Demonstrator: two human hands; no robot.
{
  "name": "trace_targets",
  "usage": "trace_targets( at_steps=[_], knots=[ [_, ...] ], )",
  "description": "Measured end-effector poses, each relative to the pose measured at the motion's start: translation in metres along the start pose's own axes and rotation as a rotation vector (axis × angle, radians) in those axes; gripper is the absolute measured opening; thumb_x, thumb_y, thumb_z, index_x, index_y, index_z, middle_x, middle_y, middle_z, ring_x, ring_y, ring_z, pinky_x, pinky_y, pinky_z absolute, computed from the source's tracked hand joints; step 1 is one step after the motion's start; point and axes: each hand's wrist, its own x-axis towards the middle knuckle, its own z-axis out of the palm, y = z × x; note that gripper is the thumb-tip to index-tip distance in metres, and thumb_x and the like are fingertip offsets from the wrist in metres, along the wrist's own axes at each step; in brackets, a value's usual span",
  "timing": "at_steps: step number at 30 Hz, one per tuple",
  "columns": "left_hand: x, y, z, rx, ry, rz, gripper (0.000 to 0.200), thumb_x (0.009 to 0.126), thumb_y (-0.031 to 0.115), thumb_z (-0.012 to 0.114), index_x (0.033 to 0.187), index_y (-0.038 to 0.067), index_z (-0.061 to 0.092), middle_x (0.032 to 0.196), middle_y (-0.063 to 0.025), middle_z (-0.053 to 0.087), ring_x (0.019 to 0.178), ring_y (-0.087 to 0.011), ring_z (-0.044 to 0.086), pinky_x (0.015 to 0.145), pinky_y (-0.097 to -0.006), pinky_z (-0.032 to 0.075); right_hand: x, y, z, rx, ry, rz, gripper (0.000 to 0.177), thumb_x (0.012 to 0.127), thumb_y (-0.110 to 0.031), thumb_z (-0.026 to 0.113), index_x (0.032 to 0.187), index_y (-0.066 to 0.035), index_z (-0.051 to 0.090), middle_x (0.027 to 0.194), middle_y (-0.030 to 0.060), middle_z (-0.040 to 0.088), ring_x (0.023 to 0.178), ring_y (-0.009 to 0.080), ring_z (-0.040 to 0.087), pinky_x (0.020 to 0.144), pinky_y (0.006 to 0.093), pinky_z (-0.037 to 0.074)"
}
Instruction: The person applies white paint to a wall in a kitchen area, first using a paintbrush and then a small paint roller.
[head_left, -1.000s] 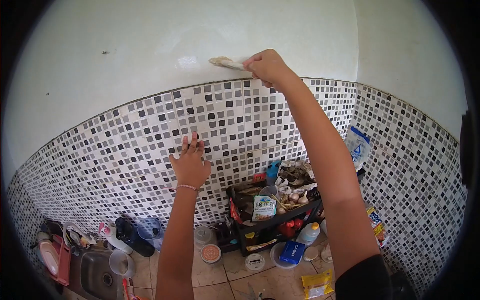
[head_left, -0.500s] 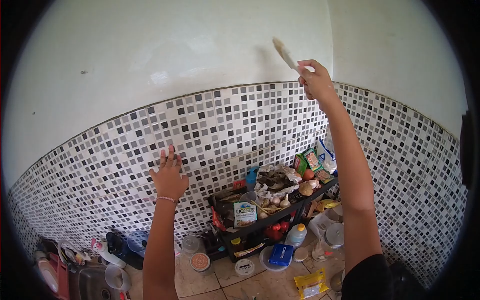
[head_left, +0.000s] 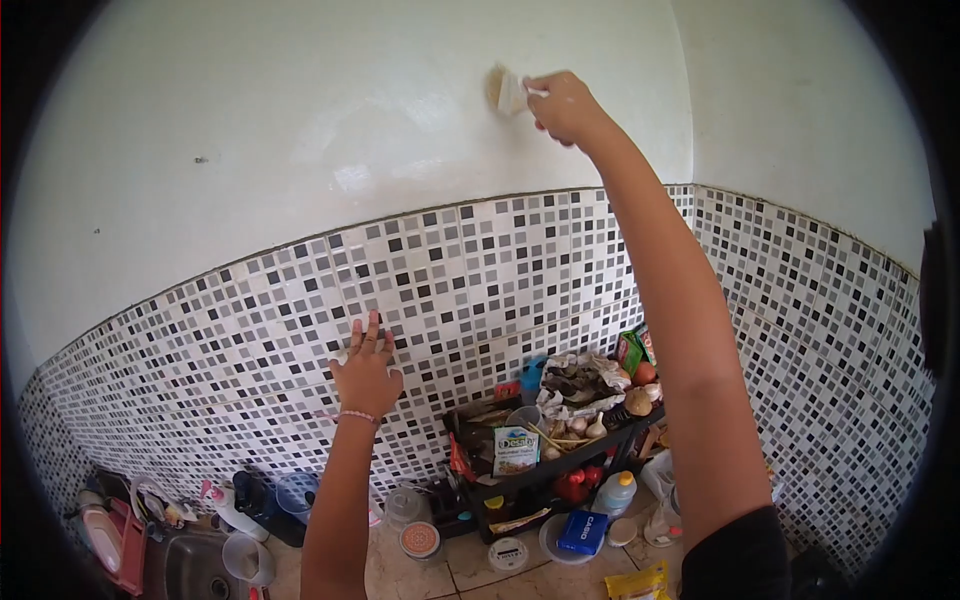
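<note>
My right hand (head_left: 563,107) grips the handle of a flat paintbrush (head_left: 510,94) with pale bristles, slightly blurred by motion. Its bristle end is against or very near the white upper wall (head_left: 260,120); exact contact is hard to tell. Glossy, wet-looking patches show on that wall left of the brush. Lower down, my left hand (head_left: 366,378), with a thin bracelet at the wrist, is open with fingers spread against the mosaic tiles (head_left: 280,310). It holds nothing.
Below stands a black rack (head_left: 560,464) with garlic, onions and packets. On the counter are a blue Casio box (head_left: 582,532), a capped bottle (head_left: 615,492), jars and a yellow packet (head_left: 637,583). A sink (head_left: 190,568) and a white-and-pink bottle (head_left: 232,510) are at lower left.
My right hand has moved the paintbrush left and slightly up along the wall, turning its broad face into view. My left hand stays spread on the tiles. The whole view has shifted a little.
</note>
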Motion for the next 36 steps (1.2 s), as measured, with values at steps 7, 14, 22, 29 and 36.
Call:
trace_targets(
  at_steps=[7,14,22,29,36],
  knots=[
    [0.000,-0.011,0.014,-0.130,0.110,0.075,0.058,0.081,0.019,0.062,0.139,0.023,0.061,0.169,0.0011,0.018,0.152,-0.0268,0.029,0.090,-0.0495,0.055,0.057,-0.011,0.019,-0.205,-0.155,0.118,0.029,0.102,-0.027,0.051,0.100,-0.002,0.065,0.065,0.0089,0.057,0.045,0.0109,0.035,0.042,0.0298,0.033],
    [0.002,-0.013,0.024,-0.195,0.162,0.087,0.054,0.081,0.017,0.062,0.135,0.021,0.064,0.169,0.0020,0.020,0.152,-0.0239,0.029,0.087,-0.0511,0.055,0.037,-0.038,-0.025,-0.512,-0.387,0.220,0.019,0.089,-0.015,0.051,0.081,-0.001,0.062,0.065,0.0080,0.061,0.049,0.0171,0.046,0.050,0.0375,0.042],
    [0.004,-0.015,0.035,-0.233,0.203,0.090,0.055,0.080,0.016,0.062,0.135,0.021,0.064,0.169,0.0017,0.020,0.152,-0.0239,0.028,0.087,-0.0517,0.054,0.049,-0.027,0.019,-0.527,-0.117,-0.097,0.041,0.105,-0.040,0.047,0.097,-0.005,0.066,0.067,0.0079,0.058,0.047,0.0132,0.038,0.042,0.0332,0.035],
    [0.000,-0.011,0.026,-0.214,0.161,0.070,0.055,0.081,0.016,0.062,0.136,0.023,0.064,0.169,0.0011,0.020,0.152,-0.0241,0.028,0.086,-0.0494,0.055,0.047,-0.031,0.004,-0.626,-0.264,0.043,0.019,0.086,-0.010,0.056,0.086,0.003,0.070,0.072,0.0192,0.068,0.061,0.0301,0.066,0.057,0.0430,0.051],
    [0.004,-0.014,0.033,-0.182,0.191,0.080,0.055,0.082,0.017,0.062,0.137,0.023,0.063,0.168,0.0007,0.020,0.152,-0.0241,0.028,0.088,-0.0493,0.056,0.047,-0.042,0.001,-0.701,-0.008,-0.207,0.023,0.097,-0.015,0.050,0.108,-0.003,0.066,0.079,0.0149,0.067,0.062,0.0269,0.060,0.059,0.0386,0.051]
  ],
)
